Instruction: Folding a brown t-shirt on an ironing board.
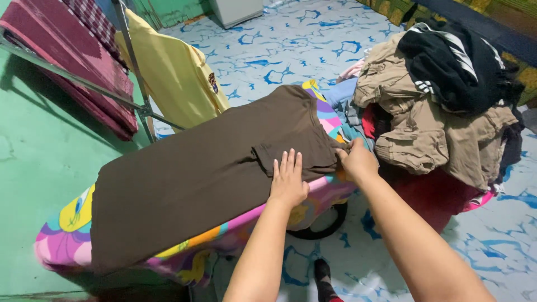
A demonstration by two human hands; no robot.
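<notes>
Underneath, a colourful ironing board point(67, 235) stands on blue-veined floor point(291, 50).

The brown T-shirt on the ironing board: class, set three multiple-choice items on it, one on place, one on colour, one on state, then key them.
1. Where is the laundry heap?
A. to the right of the ironing board
B. under it
C. on the drying rack

2. What colour is the shirt hanging on the drying rack?
A. red
B. yellow
C. black

3. How is the left hand?
A. clenched
B. lifted clear
C. flat on the brown T-shirt

Key: 1 A, the heap sits past the board's far end. 2 B, the yellow shirt drapes there. 3 C, its fingers lie spread on the cloth, while the right hand pinches the edge.
</notes>
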